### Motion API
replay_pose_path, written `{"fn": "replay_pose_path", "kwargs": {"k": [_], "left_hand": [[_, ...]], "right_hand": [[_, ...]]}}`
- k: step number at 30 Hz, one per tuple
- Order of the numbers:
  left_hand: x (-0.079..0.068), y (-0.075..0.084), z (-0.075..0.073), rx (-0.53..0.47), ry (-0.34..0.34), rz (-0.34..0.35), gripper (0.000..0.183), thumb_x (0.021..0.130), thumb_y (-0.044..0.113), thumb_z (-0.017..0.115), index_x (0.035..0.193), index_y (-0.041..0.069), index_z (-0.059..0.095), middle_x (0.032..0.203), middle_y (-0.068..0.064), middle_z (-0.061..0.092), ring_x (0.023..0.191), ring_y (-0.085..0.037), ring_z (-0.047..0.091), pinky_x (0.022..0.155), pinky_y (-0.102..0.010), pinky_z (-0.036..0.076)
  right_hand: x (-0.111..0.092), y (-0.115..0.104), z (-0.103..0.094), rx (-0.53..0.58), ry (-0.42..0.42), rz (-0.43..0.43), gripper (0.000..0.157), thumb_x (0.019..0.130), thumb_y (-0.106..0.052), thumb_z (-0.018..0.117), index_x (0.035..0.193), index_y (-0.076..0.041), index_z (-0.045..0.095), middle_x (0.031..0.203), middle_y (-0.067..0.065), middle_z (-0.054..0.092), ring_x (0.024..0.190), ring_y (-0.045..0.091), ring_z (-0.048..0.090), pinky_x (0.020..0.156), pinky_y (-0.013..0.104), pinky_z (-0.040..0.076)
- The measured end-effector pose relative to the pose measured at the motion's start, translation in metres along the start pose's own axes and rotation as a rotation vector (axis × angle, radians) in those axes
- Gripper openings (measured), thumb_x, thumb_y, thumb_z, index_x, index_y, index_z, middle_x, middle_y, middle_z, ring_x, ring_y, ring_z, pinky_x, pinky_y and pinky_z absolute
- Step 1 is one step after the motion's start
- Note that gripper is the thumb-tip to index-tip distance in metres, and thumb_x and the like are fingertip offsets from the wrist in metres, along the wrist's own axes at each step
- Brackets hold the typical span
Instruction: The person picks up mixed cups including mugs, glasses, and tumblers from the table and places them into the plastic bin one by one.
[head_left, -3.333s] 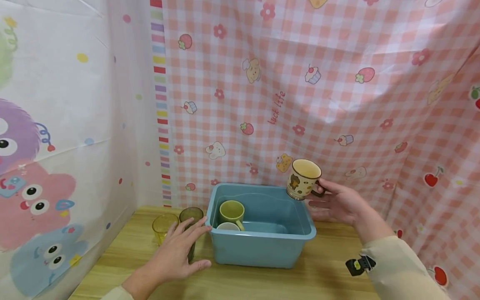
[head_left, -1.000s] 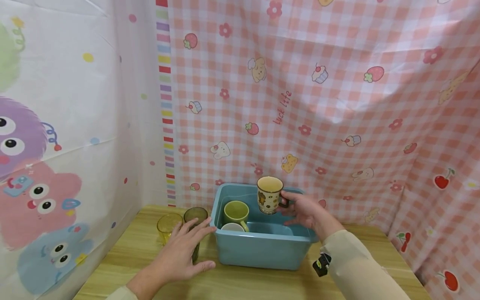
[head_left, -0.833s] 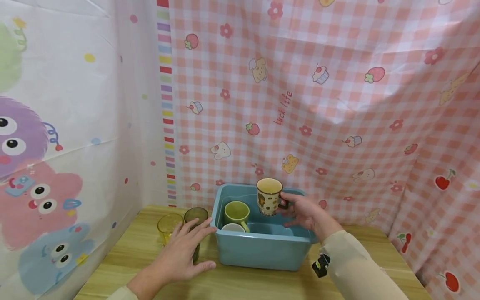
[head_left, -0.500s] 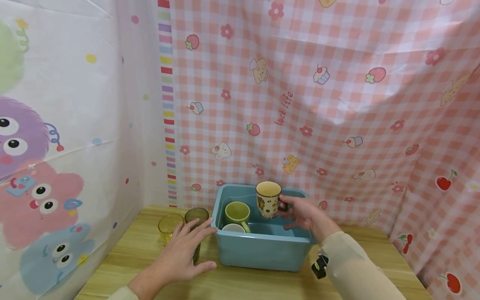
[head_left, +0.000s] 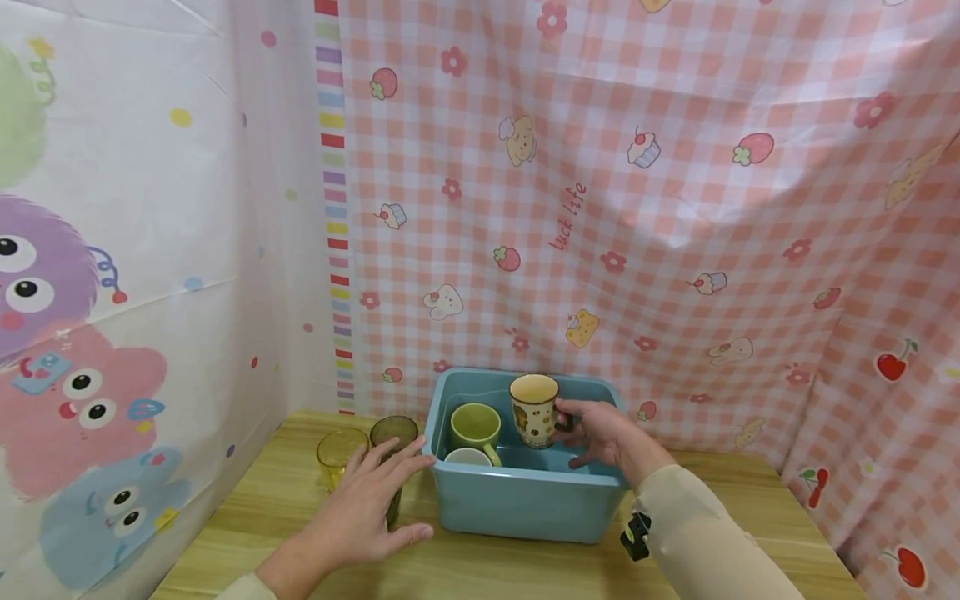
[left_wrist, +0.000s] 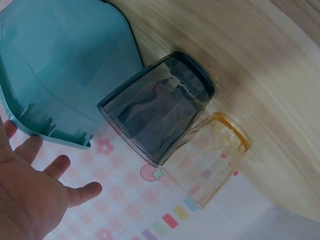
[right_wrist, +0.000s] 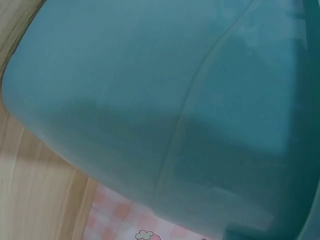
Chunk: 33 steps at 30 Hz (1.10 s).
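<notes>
My right hand (head_left: 606, 433) grips the dark handle of a cream mug (head_left: 536, 415) with a bear print. The mug hangs upright, its lower part inside the blue basin (head_left: 525, 500). A green mug (head_left: 476, 427) and a white cup (head_left: 468, 457) stand in the basin's left end. My left hand (head_left: 367, 504) is spread, its fingertips at the basin's left rim and overlapping a dark grey glass (head_left: 393, 430) in the head view. In the left wrist view, the left fingers (left_wrist: 82, 194) are straight and hold nothing. The right wrist view shows only the basin's outer wall (right_wrist: 125, 100) up close.
A yellow glass (head_left: 339, 454) stands to the left of the grey glass on the wooden table (head_left: 517, 567). A pink checked curtain (head_left: 570, 167) hangs right behind the basin, and a white printed curtain (head_left: 150, 250) closes off the left side.
My right hand has carried the cream mug left from beyond the basin's right rim, then lowered it into the basin. My left hand has stayed nearly still.
</notes>
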<state>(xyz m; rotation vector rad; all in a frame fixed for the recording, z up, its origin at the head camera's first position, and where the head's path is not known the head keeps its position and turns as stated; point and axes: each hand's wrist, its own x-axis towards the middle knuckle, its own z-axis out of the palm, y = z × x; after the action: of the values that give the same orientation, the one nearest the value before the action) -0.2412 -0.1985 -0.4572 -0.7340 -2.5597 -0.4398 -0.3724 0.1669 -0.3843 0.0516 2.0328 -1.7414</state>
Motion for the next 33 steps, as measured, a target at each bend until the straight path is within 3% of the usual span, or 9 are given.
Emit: {"fn": "replay_pose_path", "kwargs": {"k": [11, 18, 25, 30, 33], "left_hand": [[0.000, 0.001, 0.000, 0.001, 0.006, 0.011, 0.082, 0.092, 0.081, 0.061, 0.155, 0.029, 0.053, 0.171, -0.002, 0.044, 0.147, -0.046, 0.050, 0.108, -0.087, 0.035], [0.000, 0.001, -0.001, -0.003, -0.004, 0.000, 0.083, 0.091, 0.080, 0.062, 0.156, 0.029, 0.053, 0.172, -0.001, 0.043, 0.148, -0.046, 0.049, 0.109, -0.087, 0.035], [0.000, 0.000, 0.000, -0.005, 0.000, 0.003, 0.084, 0.091, 0.080, 0.062, 0.155, 0.027, 0.054, 0.172, -0.001, 0.043, 0.148, -0.046, 0.049, 0.109, -0.087, 0.035], [-0.001, 0.000, 0.000, -0.007, -0.002, -0.002, 0.083, 0.091, 0.080, 0.063, 0.155, 0.028, 0.053, 0.172, -0.001, 0.043, 0.149, -0.046, 0.048, 0.109, -0.087, 0.034], [-0.001, 0.000, 0.000, -0.010, -0.004, -0.005, 0.083, 0.091, 0.080, 0.063, 0.156, 0.029, 0.053, 0.172, -0.001, 0.043, 0.149, -0.045, 0.048, 0.109, -0.087, 0.034]], "right_hand": [[0.004, 0.007, 0.005, -0.075, 0.025, 0.029, 0.040, 0.113, -0.039, 0.049, 0.087, -0.010, 0.055, 0.155, 0.042, 0.047, 0.152, 0.067, 0.023, 0.115, 0.081, 0.035], [0.008, 0.009, 0.008, -0.125, 0.037, 0.063, 0.035, 0.112, -0.038, 0.051, 0.111, -0.003, 0.054, 0.153, 0.043, 0.048, 0.152, 0.067, 0.024, 0.118, 0.081, 0.032], [0.009, 0.010, 0.010, -0.184, 0.038, 0.102, 0.043, 0.113, -0.037, 0.049, 0.077, -0.013, 0.056, 0.148, 0.043, 0.054, 0.151, 0.068, 0.028, 0.120, 0.082, 0.025], [0.011, 0.011, 0.012, -0.217, 0.022, 0.119, 0.044, 0.114, -0.035, 0.048, 0.077, -0.014, 0.056, 0.146, 0.040, 0.057, 0.150, 0.065, 0.033, 0.121, 0.082, 0.023], [0.012, 0.013, 0.013, -0.263, 0.027, 0.116, 0.044, 0.114, -0.032, 0.048, 0.077, -0.013, 0.060, 0.136, 0.035, 0.066, 0.146, 0.063, 0.043, 0.121, 0.080, 0.027]]}}
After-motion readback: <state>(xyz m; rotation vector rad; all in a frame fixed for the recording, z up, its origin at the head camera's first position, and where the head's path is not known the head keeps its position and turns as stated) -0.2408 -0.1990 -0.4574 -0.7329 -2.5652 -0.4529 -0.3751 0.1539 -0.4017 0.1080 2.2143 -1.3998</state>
